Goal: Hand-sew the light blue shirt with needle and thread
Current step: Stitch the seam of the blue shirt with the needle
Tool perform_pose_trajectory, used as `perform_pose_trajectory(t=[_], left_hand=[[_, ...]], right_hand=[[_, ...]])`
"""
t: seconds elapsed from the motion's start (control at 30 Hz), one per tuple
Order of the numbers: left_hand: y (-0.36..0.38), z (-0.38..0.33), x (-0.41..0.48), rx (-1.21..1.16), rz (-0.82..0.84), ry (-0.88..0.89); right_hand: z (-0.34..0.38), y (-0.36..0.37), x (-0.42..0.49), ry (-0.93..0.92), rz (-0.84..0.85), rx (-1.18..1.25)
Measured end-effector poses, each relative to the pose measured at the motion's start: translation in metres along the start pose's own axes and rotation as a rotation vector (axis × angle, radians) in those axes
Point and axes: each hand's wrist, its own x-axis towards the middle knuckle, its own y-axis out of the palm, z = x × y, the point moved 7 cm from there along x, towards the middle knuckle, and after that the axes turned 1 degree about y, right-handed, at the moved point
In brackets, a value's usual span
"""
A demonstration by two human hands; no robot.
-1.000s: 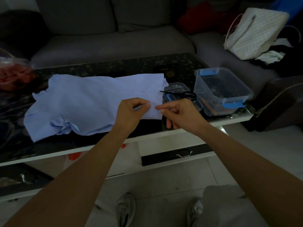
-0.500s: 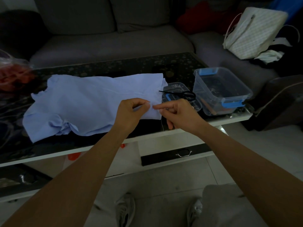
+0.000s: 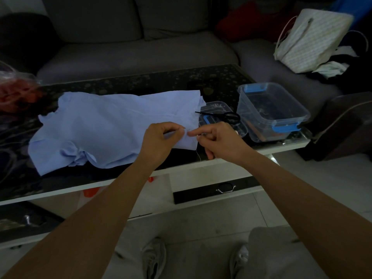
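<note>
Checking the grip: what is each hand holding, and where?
The left hand pinches the light blue shirt at its near hem. The right hand pinches the thread beside it; the needle is too small to see.

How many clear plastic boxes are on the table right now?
2. A deep tub with blue latches at the table's right end; a shallow box between it and the shirt, black scissors across it. The right hand covers part of that box, so another could be hidden.

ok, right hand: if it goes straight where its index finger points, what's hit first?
The right hand points its index finger left, at the fingertips of the left hand, which pinch the edge of the light blue shirt. Those probably come first; depth is unclear, so perhaps the cloth.
</note>
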Motion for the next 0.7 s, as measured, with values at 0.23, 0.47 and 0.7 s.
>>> perform_pose_trajectory(t=[0.23, 0.47, 0.7], left_hand=[[0.0018, -0.0005, -0.0016, 0.129, 0.047, 0.029], [0.0002, -0.0005, -0.0027, 0.223, 0.042, 0.027], [0.0018, -0.0023, -0.0036, 0.276, -0.009, -0.008]], right_hand=[[-0.0045, 0.0035, 0.0019, 0.077, 0.065, 0.019], [-0.0034, 0.0073, 0.0049, 0.06, 0.079, -0.063], [-0.0028, 0.0086, 0.0076, 0.044, 0.036, -0.1]])
